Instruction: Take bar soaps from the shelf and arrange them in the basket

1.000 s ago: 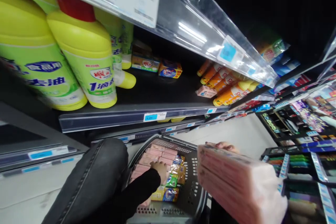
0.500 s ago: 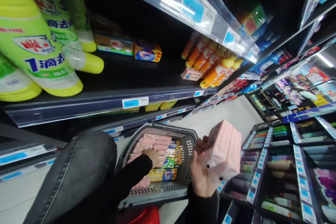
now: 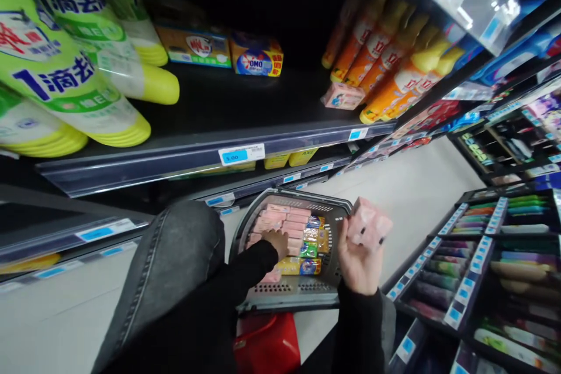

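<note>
My right hand (image 3: 362, 263) is raised beside the basket, fingers wrapped round a bundle of pink soap packs (image 3: 370, 225) in clear plastic. Down inside the grey shopping basket (image 3: 302, 302), my left hand (image 3: 277, 242) has its fingers curled over the pink soap packs (image 3: 294, 226) stacked there; its fingertips are partly hidden. Along the basket's right part lie blue, gold and green soap packs (image 3: 310, 248), with a yellow and blue pack (image 3: 298, 266) nearer to me.
On the shelf (image 3: 197, 117) to the left stand green detergent bottles (image 3: 83, 93), an OMO box (image 3: 257, 55), a small pink box (image 3: 343, 96) and orange bottles (image 3: 405, 87). A red object (image 3: 267, 342) sits below the basket. My knee (image 3: 184, 245) is close on the left; shelves of folded goods (image 3: 447, 274) line the right.
My right hand has tilted the pink bundle, so its end now faces me. My left hand stays on the packs in the basket. The view has shifted, moving the basket rightward and up.
</note>
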Available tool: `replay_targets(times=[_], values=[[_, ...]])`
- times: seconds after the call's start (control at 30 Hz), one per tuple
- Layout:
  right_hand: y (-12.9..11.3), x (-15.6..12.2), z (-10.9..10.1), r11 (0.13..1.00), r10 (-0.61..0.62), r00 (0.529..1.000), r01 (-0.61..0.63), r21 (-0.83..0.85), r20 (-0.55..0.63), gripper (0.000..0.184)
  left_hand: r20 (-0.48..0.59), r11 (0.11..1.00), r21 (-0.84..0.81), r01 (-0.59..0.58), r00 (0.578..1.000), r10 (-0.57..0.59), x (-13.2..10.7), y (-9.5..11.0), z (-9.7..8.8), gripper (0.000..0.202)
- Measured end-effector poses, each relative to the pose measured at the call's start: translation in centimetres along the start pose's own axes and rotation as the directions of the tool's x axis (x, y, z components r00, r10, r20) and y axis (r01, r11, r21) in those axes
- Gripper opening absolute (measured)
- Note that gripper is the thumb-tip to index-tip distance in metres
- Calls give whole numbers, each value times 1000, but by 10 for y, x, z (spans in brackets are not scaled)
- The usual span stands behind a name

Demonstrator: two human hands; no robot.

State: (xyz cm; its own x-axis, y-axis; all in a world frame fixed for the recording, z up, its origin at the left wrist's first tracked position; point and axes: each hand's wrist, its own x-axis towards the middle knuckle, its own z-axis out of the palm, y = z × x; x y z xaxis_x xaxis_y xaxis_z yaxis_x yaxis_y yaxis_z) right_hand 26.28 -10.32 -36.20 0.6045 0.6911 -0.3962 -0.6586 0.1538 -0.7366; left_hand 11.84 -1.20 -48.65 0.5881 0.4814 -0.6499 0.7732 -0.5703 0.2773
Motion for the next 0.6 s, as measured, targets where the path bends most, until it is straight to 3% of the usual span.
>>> replay_targets(times=[0.1, 0.17, 0.2, 0.27, 0.3, 0.37, 0.43, 0.5, 0.6], values=[[21, 20, -28, 979, 52, 998, -61, -196, -47, 51, 16, 1000, -12, -9, 1000, 9, 0, -3, -2, 48], [37, 34, -59, 856, -11, 997, -30, -516, -76, 64, -5, 999, -37, -11, 1000, 11, 1, -6, -4, 48], [46, 41, -77, 712, -74, 994, -7, -702, -85, 67, -20, 999, -46, 3, 1000, -4, 2, -8, -5, 48], [63, 54, -113, 256, -62, 998, -12, -967, -29, 64, -33, 997, -50, 50, 998, -52, 3, -10, -5, 51], [73, 60, -129, 18, 12, 999, 32, -999, 32, 61, -27, 996, -47, 74, 997, -76, 4, -11, -5, 51], [96, 68, -154, -355, 236, 959, 233, -905, 154, 55, -1, 995, -47, 86, 996, -86, 4, -11, -4, 50], [124, 74, -171, -547, 461, 865, 454, -703, 199, 55, 9, 997, -56, 56, 998, -56, 4, -10, -2, 46], [153, 76, -181, -615, 610, 780, 575, -541, 136, 58, 17, 997, -63, 32, 999, -31, 3, -10, -1, 46], [192, 78, -193, -629, 680, 731, 619, -471, 52, 50, 48, 997, -49, 57, 997, -55, 2, -12, 2, 49]])
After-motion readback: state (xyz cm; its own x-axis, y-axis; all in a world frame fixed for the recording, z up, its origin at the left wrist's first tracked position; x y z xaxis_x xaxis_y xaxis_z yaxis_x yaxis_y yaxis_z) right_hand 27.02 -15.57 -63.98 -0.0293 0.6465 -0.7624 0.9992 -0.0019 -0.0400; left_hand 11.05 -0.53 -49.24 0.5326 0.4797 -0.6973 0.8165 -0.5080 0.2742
